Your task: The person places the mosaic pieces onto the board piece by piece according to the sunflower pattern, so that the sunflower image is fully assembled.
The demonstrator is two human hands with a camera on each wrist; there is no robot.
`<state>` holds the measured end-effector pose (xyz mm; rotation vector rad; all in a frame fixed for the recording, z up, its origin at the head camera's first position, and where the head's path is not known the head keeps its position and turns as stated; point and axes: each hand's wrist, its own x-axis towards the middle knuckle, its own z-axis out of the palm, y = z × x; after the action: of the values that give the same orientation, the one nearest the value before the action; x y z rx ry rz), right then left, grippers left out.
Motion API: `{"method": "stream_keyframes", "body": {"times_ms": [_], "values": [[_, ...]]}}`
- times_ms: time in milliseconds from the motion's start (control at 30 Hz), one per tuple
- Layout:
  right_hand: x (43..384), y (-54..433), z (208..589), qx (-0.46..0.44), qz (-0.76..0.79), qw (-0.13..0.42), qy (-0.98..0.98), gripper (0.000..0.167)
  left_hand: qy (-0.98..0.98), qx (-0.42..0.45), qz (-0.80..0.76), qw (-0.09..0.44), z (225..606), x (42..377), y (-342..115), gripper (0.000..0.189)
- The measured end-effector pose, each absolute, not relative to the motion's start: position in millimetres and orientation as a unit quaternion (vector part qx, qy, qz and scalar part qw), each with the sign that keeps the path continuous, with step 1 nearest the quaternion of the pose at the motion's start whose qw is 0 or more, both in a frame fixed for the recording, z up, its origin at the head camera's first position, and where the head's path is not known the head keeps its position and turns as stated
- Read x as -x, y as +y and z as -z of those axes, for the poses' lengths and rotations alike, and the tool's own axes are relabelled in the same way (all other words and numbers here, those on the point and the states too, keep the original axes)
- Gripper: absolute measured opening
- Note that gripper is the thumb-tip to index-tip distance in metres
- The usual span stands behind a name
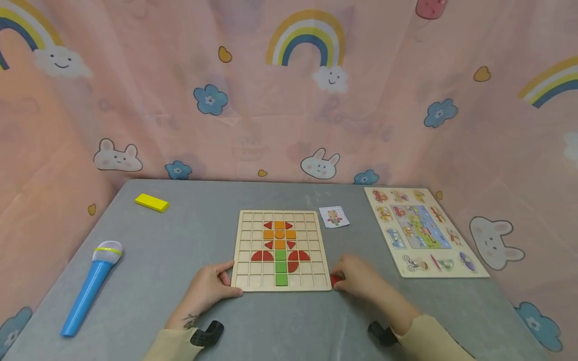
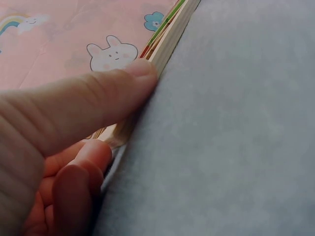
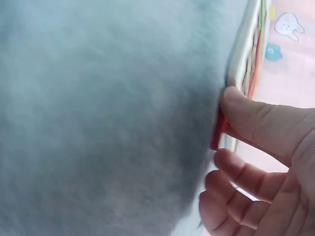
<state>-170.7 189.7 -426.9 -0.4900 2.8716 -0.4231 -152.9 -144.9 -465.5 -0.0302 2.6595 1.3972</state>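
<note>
A wooden grid board (image 1: 253,284) lies flat on the grey table, with orange, red and green pieces set in it as a flower. My left hand (image 1: 212,287) grips its front left corner, thumb along the front edge and fingers at the left side. In the left wrist view the thumb (image 2: 106,96) presses the board's edge (image 2: 170,46). Just off the front right corner, my right hand (image 1: 361,278) pinches a red piece (image 1: 335,280). The right wrist view shows that red piece (image 3: 218,132) between thumb and fingertips, partly hidden by the thumb.
A small picture card (image 1: 334,217) lies behind the board's right side. Farther right is a wooden puzzle board (image 1: 384,235) with pictures. On the left are a yellow block (image 1: 152,202) and a blue toy microphone (image 1: 92,288). A pink patterned cloth (image 1: 253,135) hangs behind the table.
</note>
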Motion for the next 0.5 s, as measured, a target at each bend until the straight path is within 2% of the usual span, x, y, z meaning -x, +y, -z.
{"method": "stream_keyframes", "body": {"times_ms": [100,267,500], "values": [[169.5,187.7,429.3,0.159,0.149,0.099,0.971,0.014,0.884,0.010,-0.462,0.069,465.6,152.7,-144.9,0.078],[175.4,190.1,425.2,0.138,0.214,0.120,0.960,0.028,0.883,0.006,-0.464,0.069,466.1,152.6,-144.7,0.077],[194.9,158.7,402.3,0.105,0.328,0.134,0.929,0.012,0.880,0.006,-0.471,0.065,467.1,153.1,-145.2,0.077]]}}
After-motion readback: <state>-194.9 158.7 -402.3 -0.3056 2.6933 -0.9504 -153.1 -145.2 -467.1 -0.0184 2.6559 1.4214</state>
